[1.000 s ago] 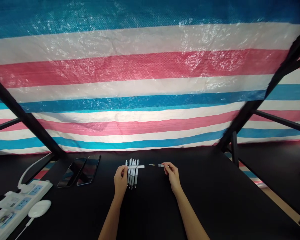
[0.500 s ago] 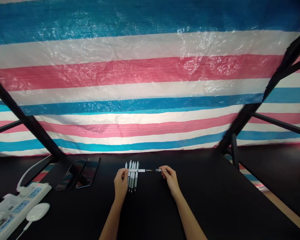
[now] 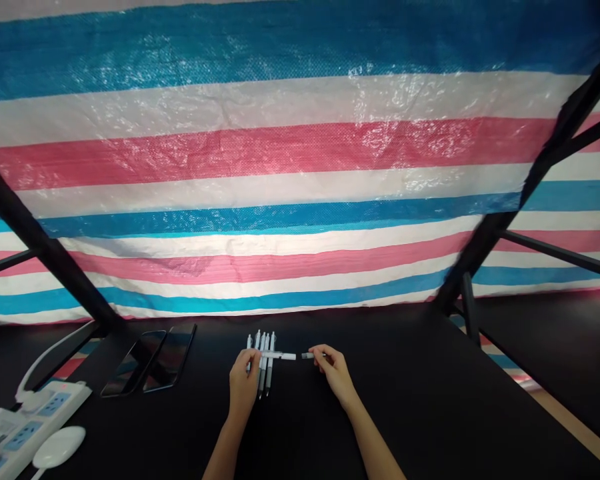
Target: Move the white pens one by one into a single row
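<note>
My left hand [image 3: 245, 375] is closed, thumb and fingers pinching a white pen barrel [image 3: 286, 357] that lies level and points right. Beneath that barrel, several white click pens with grey grips [image 3: 269, 370] lie side by side on the black table, partly covered by my left hand. To the right, my right hand [image 3: 334, 373] is closed in a pinch on a short grey, partly see-through pen part [image 3: 307, 355]. Its left end faces the open end of the barrel across a small gap. The fingers hide the remainder of this part.
Two dark phones [image 3: 135, 363] [image 3: 171, 360] lie on the black table [image 3: 300, 433] to the left. A white power strip [image 3: 40, 420] and a white oval device with a cable [image 3: 60, 447] are at the near left. Striped sheeting [image 3: 280, 160] hangs behind, between black frame bars [image 3: 480, 247].
The gap between my hands has narrowed slightly, the right hand having moved left. The thin dark length that showed left of my right fingers is out of sight. The camera view has shifted slightly.
</note>
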Demonstrator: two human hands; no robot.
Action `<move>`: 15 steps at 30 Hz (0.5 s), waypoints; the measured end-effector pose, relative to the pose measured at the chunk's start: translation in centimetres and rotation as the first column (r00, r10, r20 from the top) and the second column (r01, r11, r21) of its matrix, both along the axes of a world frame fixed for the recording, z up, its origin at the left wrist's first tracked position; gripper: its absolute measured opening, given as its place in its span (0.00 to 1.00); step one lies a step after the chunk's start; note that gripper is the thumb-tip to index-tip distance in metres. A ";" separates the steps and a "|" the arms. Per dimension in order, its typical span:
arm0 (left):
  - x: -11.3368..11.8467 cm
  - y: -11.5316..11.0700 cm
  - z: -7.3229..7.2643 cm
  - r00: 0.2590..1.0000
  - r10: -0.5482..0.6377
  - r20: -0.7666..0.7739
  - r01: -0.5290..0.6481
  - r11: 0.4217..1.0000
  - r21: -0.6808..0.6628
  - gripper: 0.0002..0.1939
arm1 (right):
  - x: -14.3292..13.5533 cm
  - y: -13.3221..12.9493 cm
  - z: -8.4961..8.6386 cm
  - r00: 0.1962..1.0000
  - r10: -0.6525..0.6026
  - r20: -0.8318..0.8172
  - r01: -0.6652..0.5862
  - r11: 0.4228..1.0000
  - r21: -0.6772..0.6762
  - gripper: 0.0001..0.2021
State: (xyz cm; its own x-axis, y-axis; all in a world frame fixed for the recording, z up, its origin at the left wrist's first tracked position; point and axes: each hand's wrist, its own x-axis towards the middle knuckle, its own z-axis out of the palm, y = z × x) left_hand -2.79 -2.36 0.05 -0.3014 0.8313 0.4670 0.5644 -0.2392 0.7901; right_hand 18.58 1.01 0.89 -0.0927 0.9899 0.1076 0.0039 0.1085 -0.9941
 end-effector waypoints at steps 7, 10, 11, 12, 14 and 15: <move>-0.1 0.0 0.3 0.999 -0.034 0.014 0.034 0.999 0.007 0.15 | 0.1 0.0 0.2 0.999 0.032 -0.026 -0.033 0.999 -0.020 0.24; -0.1 -0.1 0.3 0.999 -0.034 0.011 0.034 0.999 -0.032 0.15 | 0.2 0.0 0.2 0.998 0.057 -0.034 -0.058 0.998 -0.032 0.24; 0.0 -0.1 0.3 1.000 -0.028 0.010 0.029 0.998 -0.050 0.16 | 0.2 0.0 0.2 0.997 0.063 -0.035 -0.064 0.997 -0.035 0.24; 0.0 -0.1 0.3 1.000 -0.026 0.012 0.026 0.997 -0.069 0.16 | 0.2 0.0 0.2 0.997 0.067 -0.035 -0.069 0.997 -0.039 0.24; 0.0 -0.1 0.3 0.999 -0.031 0.023 0.033 0.994 -0.101 0.17 | 0.2 0.0 0.2 0.997 0.071 -0.033 -0.072 0.997 -0.041 0.22; 0.0 -0.1 0.3 0.999 -0.038 0.032 0.041 0.993 -0.111 0.17 | 0.1 0.0 0.2 0.997 0.071 -0.032 -0.073 0.997 -0.039 0.22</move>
